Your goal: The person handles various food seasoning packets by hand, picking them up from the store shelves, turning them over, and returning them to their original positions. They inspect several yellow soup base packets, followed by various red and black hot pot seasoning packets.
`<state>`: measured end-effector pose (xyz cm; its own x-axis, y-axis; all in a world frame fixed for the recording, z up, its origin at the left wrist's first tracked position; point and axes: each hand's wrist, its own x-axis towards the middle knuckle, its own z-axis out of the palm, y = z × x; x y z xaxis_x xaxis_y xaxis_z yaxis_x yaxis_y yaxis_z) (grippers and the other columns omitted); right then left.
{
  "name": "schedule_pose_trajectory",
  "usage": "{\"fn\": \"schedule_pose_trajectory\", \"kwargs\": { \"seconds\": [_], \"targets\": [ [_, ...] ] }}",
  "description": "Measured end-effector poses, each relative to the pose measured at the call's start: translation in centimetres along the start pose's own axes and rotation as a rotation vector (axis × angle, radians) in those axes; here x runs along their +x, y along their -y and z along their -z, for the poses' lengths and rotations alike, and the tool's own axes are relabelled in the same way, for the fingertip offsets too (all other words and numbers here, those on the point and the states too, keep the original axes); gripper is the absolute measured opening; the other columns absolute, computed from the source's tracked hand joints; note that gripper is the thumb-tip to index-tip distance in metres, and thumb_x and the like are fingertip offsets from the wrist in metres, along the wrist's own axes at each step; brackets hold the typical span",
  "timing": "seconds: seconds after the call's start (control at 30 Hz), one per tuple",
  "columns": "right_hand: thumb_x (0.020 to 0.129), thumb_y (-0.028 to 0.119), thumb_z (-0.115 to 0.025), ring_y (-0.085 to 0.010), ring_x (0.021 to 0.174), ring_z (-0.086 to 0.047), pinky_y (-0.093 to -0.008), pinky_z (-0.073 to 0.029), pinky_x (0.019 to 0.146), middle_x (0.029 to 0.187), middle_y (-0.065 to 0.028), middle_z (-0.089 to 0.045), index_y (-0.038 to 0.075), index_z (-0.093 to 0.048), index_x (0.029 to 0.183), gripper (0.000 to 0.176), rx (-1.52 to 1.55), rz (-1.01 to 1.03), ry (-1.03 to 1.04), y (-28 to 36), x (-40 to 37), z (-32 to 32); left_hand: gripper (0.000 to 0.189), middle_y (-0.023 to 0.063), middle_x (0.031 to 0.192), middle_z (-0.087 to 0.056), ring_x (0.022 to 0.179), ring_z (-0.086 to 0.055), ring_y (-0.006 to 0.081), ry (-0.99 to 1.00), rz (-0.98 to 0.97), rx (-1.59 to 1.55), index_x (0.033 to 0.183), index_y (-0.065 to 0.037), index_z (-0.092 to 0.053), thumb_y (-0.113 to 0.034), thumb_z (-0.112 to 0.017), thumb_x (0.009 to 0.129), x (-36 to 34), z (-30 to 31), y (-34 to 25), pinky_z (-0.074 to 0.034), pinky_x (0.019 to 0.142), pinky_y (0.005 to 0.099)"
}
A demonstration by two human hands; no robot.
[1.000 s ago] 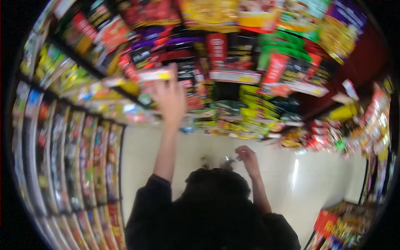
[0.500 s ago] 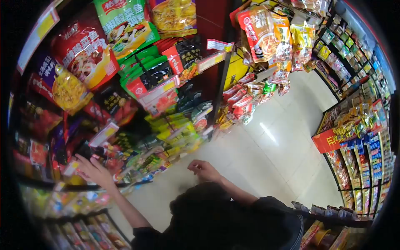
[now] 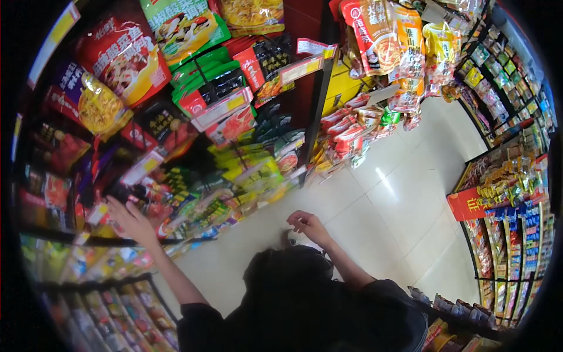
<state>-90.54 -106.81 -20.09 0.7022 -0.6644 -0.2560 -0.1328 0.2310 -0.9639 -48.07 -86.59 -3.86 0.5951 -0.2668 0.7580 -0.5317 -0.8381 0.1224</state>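
Reaching out to the lower left part of the hanging rack, my left hand (image 3: 134,223) has its fingers stretched out. Its fingertips are beside a small price tag (image 3: 97,213) and dark hanging packets (image 3: 126,190); whether they touch is hard to tell. My right hand (image 3: 311,227) is over the floor in front of my body, fingers loosely bent and apart, with nothing visible in it. Higher on the rack hang a red seasoning pouch (image 3: 126,56), a green one (image 3: 182,29) and a purple and yellow one (image 3: 97,105). Yellow-green packets (image 3: 249,173) hang right of my left hand.
The tiled floor (image 3: 404,193) of the aisle runs to the right. A second rack with hanging pouches (image 3: 375,38) stands beyond the dark post (image 3: 316,117). Shelves of small packets (image 3: 510,240) and a red sign (image 3: 466,203) line the right side.
My right hand has moved right and slightly up in the view. My left hand stays by the same tag, slightly higher in view. The view has shifted a little.
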Motion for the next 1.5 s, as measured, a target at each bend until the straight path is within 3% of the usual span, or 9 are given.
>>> {"fn": "schedule_pose_trajectory", "kwargs": {
  "seconds": [0.13, 0.27, 0.37, 0.57, 0.83, 1.03, 1.23, 1.33, 1.5],
  "targets": [
    [0.100, 0.017, -0.062, -0.0103, 0.071, -0.062, -0.0276, -0.050, 0.066, 0.089, -0.0034, -0.069, 0.004, -0.068, 0.106, 0.016, 0.007, 0.009, 0.015, -0.5, -0.7, -1.4, 0.058, 0.0090, 0.164, -0.032, 0.151, -0.029, 0.0280, 0.028, -0.074, 0.072, 0.159, -0.015, -0.031, -0.041, -0.040, 0.108, 0.0, 0.6, 1.3, -0.019, 0.117, 0.0520],
    [0.101, 0.016, -0.060, -0.0111, 0.076, -0.063, -0.0267, -0.052, 0.069, 0.094, -0.0036, -0.070, 0.004, -0.068, 0.106, 0.016, 0.008, 0.011, 0.049, -0.1, -2.3, -3.5, 0.057, 0.0190, 0.156, -0.042, 0.145, -0.038, 0.0329, -0.035, -0.037, -0.205, 0.153, -0.002, -0.039, -0.020, -0.054, 0.101, -0.2, 0.8, 0.7, -0.021, 0.121, 0.0462],
    [0.101, 0.015, -0.058, -0.0116, 0.079, -0.063, -0.0264, -0.052, 0.072, 0.096, -0.0038, -0.070, 0.005, -0.068, 0.105, 0.014, 0.028, -0.045, 0.083, -0.4, -3.1, -4.7, 0.054, 0.0204, 0.150, -0.049, 0.144, -0.042, 0.0299, 0.012, 0.066, -0.220, 0.148, -0.002, -0.046, -0.027, -0.054, 0.101, -0.3, 2.2, 0.7, -0.020, 0.116, 0.0437],
    [0.102, 0.021, -0.060, -0.0093, 0.077, -0.060, -0.0257, -0.048, 0.070, 0.098, -0.0024, -0.066, 0.005, -0.066, 0.100, 0.017, 0.027, -0.094, 0.060, 0.1, -4.9, -7.2, 0.039, 0.0122, 0.116, -0.072, 0.098, -0.066, 0.0168, -0.053, 0.253, -0.822, 0.136, -0.004, -0.056, -0.020, -0.060, 0.101, 2.0, 3.6, 2.1, -0.047, 0.087, 0.0326],
    [0.102, 0.016, -0.058, -0.0102, 0.076, -0.061, -0.0246, -0.048, 0.068, 0.099, -0.0030, -0.066, 0.005, -0.066, 0.099, 0.014, 0.075, -0.153, -0.032, -1.4, -9.1, -8.1, 0.025, 0.0092, 0.095, -0.069, 0.077, -0.064, 0.0145, -0.086, 0.249, -0.827, 0.117, -0.001, -0.063, -0.010, -0.066, 0.093, 2.5, 2.7, 2.8, -0.047, 0.067, 0.0292],
    [0.101, 0.013, -0.057, -0.0084, 0.072, -0.057, -0.0240, -0.047, 0.067, 0.094, -0.0011, -0.064, 0.006, -0.065, 0.096, 0.012, 0.073, -0.136, -0.068, -1.9, -9.4, -7.0, 0.038, 0.0119, 0.106, -0.070, 0.092, -0.066, 0.0151, 0.096, 0.254, -0.847, 0.135, -0.002, -0.051, -0.006, -0.059, 0.098, 1.6, 3.4, 3.1, -0.051, 0.085, 0.0304],
    [0.103, 0.018, -0.058, -0.0103, 0.079, -0.063, -0.0250, -0.051, 0.071, 0.100, -0.0025, -0.068, 0.006, -0.067, 0.105, 0.015, 0.092, -0.146, -0.058, -2.2, -9.5, -2.5, 0.039, 0.0125, 0.125, -0.064, 0.102, -0.061, 0.0199, -0.078, 0.318, -1.086, 0.136, 0.000, -0.052, -0.004, -0.057, 0.098, -7.7, 3.8, -2.8, -0.046, 0.100, 0.0332],
    [0.102, 0.020, -0.060, -0.0092, 0.078, -0.061, -0.0245, -0.050, 0.070, 0.096, -0.0012, -0.069, 0.006, -0.068, 0.108, 0.017, 0.082, -0.026, -0.063, -2.8, -9.2, 1.7, 0.016, 0.0017, 0.094, -0.055, 0.094, -0.055, 0.0129, 0.352, 0.420, -1.308, 0.106, -0.005, -0.054, -0.021, -0.056, 0.104, -17.9, 3.6, -10.1, -0.046, 0.086, 0.0298],
    [0.101, 0.022, -0.061, -0.0093, 0.076, -0.061, -0.0250, -0.049, 0.069, 0.094, -0.0020, -0.069, 0.005, -0.069, 0.107, 0.019, 0.064, -0.056, -0.196, -0.5, -10.7, 10.9, 0.016, 0.0008, 0.087, -0.062, 0.080, -0.060, 0.0093, 1.278, 0.536, -1.383, 0.105, -0.006, -0.062, -0.021, -0.058, 0.101, -33.0, 7.8, -24.3, -0.050, 0.072, 0.0264]
  ]
}}
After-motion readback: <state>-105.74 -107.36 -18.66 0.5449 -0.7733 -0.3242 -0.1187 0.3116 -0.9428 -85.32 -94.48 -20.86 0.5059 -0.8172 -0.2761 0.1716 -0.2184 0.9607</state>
